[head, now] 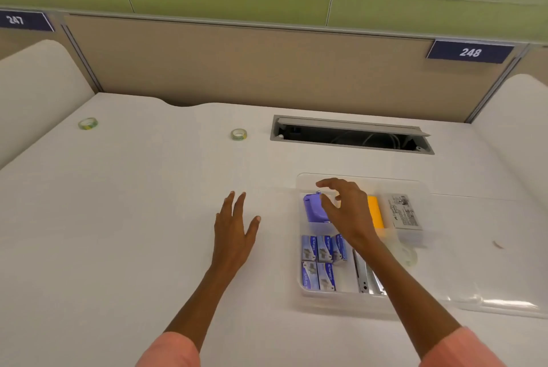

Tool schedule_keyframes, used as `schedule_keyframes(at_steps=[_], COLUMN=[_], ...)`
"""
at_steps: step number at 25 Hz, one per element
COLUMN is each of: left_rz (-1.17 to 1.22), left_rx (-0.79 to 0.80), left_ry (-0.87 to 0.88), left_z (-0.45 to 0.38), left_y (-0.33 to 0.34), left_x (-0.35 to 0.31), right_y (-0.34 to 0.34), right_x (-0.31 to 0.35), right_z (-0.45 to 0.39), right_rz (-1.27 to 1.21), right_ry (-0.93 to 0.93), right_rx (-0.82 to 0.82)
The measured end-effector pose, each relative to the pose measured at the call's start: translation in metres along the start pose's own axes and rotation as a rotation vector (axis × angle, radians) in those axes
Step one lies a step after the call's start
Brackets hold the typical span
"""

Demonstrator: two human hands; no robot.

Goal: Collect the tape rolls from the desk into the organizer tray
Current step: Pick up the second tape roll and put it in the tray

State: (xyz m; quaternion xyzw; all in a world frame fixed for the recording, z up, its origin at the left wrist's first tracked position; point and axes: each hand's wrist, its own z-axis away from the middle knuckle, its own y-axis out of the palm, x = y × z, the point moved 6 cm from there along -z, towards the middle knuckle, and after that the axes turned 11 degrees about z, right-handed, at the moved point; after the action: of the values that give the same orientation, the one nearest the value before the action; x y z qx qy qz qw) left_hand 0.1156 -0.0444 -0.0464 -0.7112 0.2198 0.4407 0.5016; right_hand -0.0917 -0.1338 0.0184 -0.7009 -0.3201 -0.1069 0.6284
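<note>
We are looking at two small tape rolls lying flat on the white tabletop (148,188), well apart: a clear roll with green-yellow edging (88,123) at the far left and a pale clear roll (239,134) just beside the open cable hatch (350,135). Our left hand (234,227) is hovering over bare tabletop with fingers spread and empty, while our right hand (347,209) is reaching over the clear organizer tray (308,292), fingers loosely curled and apart, holding nothing, above a purple stapler (314,209) and the staple boxes (320,260); a translucent roll (410,255) is showing blurrily at the tray's right side.
</note>
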Motion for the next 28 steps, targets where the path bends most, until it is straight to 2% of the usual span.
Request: schedule_keyframes(at_steps=[5,9,15,21,28], left_rz=[-0.083,-0.162,-0.381,-0.423,-0.44], left_rx=[-0.062,-0.049,-0.135,-0.154,-0.125], left_ry=[-0.056,-0.096,-0.059,-0.05,-0.098], left_z=[-0.033,-0.063,-0.079,-0.078,-0.08], left_y=[-0.035,-0.041,-0.035,-0.032,-0.031], left_x=[0.049,0.077,0.089,0.088,0.092], right_y=[0.063,0.109,0.157,0.195,0.225], right_x=[0.057,0.078,0.085,0.091,0.096], right_z=[-0.042,-0.076,-0.14,-0.195,-0.214], right_rz=[0.004,0.073,0.186,0.336,0.6], right_ry=[-0.178,-0.235,-0.202,-0.134,-0.169], right_rx=[0.127,0.226,0.276,0.294,0.347])
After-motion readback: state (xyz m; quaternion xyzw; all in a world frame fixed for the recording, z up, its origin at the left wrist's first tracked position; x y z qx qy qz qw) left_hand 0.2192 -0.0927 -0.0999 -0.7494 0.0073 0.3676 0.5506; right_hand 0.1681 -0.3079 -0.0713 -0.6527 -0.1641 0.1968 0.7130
